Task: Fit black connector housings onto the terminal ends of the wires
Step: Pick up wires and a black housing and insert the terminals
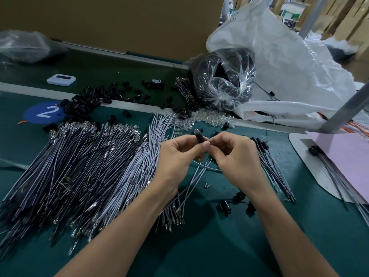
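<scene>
- Upper left of the frame: a crumpled clear bag, its contents too blurred to name.
- A white device with a dark screen lies on the green desk; nothing readable on it.
- A blue round sticker bears a white "2", partly covered by loose black housings.
- Left and centre: a fanned heap of dark wires, then grey wires, metal terminals at their ends; the heap is cut off by the left edge.
- Centre: the left grip pinches a black connector housing between thumb and fingers, held above the desk.
- The right grip, fingers curled, is clenched on the housing's lower end; whether it also holds a wire is hidden.
- Behind the hands: small clear plastic parts and a clear bag of black parts.
- Upper right: a white sack, no legible print.
- Right: wires with housings fitted, beside a pink sheet cut off by the edge.
</scene>
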Tool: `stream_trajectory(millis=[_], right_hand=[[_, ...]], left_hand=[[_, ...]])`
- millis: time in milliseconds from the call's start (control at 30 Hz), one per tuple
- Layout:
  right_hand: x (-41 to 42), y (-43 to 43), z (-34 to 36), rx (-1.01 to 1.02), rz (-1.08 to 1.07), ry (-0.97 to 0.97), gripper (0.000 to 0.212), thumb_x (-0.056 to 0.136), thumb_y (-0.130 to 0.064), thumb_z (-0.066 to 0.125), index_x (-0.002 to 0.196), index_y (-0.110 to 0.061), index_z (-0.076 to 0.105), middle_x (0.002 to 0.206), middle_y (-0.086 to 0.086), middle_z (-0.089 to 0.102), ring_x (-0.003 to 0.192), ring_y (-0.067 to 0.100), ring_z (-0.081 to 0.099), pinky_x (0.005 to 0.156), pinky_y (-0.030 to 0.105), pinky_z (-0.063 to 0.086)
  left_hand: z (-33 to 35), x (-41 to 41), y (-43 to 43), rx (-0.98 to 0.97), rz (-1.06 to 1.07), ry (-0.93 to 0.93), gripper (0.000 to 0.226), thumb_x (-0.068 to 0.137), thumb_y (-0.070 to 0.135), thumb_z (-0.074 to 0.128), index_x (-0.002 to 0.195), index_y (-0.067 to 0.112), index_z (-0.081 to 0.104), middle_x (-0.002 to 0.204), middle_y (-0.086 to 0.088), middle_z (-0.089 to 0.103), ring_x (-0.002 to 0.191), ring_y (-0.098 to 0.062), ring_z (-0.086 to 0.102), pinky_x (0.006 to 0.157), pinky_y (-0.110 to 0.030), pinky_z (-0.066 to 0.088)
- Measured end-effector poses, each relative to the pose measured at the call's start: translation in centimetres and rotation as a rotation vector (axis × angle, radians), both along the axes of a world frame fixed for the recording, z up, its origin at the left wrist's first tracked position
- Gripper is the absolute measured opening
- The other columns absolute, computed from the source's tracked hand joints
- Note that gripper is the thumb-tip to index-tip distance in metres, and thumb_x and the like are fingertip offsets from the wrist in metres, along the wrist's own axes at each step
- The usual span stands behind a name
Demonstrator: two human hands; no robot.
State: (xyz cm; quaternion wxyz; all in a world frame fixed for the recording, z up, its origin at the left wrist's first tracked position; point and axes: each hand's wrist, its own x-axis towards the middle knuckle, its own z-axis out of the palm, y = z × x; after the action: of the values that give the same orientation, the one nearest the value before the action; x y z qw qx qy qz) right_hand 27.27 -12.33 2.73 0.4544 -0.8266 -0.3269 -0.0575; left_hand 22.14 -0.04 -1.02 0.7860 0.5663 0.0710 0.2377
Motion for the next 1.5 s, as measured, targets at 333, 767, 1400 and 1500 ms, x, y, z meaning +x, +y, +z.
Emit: stream_trajectory(millis=[333, 767, 1400, 1500], right_hand=[[0.5, 0.5, -0.9, -0.061, -0.046, 0.052, 0.016, 0.087, -0.01, 0.072, 0.072, -0.01, 0.067, 0.058, -0.01, 0.06, 0.051, 0.0, 0.052, 0.049, 0.013, 0.041], [0.1, 0.8, -1.0, -0.059, -0.041, 0.021, 0.013, 0.088, -0.01, 0.071, 0.076, -0.007, 0.067, 0.06, -0.008, 0.062, 0.055, 0.0, 0.055, 0.051, 0.012, 0.041], [0.1, -0.2, -0.7, -0.025, 0.03, -0.006, 0.012, 0.091, -0.01, 0.066, 0.082, -0.008, 0.074, 0.073, 0.002, 0.063, 0.057, 0.007, 0.05, 0.055, 0.02, 0.039], [-0.1, -0.1, -0.8, -0.042, 0.041, -0.033, 0.015, 0.092, -0.008, 0.065, 0.078, -0.006, 0.072, 0.072, 0.0, 0.058, 0.058, 0.006, 0.047, 0.056, 0.013, 0.034]], left_hand=[[-0.3, 0.2, -0.6, -0.024, 0.047, 0.088, 0.007, 0.084, 0.003, 0.07, 0.088, 0.008, 0.073, 0.066, 0.008, 0.069, 0.057, -0.001, 0.056, 0.059, -0.014, 0.047], [0.0, -0.1, -0.7, -0.095, 0.065, 0.094, 0.007, 0.083, 0.003, 0.071, 0.088, 0.008, 0.074, 0.07, 0.002, 0.07, 0.06, -0.004, 0.057, 0.062, -0.016, 0.049], [0.1, -0.3, -0.5, -0.067, -0.022, 0.064, 0.017, 0.071, 0.019, 0.076, 0.087, 0.014, 0.077, 0.077, 0.001, 0.073, 0.066, -0.003, 0.061, 0.062, -0.015, 0.047], [0.1, -0.1, -0.5, -0.023, -0.004, 0.064, 0.003, 0.085, 0.008, 0.07, 0.082, 0.008, 0.073, 0.064, 0.007, 0.068, 0.058, -0.001, 0.057, 0.06, -0.013, 0.046]])
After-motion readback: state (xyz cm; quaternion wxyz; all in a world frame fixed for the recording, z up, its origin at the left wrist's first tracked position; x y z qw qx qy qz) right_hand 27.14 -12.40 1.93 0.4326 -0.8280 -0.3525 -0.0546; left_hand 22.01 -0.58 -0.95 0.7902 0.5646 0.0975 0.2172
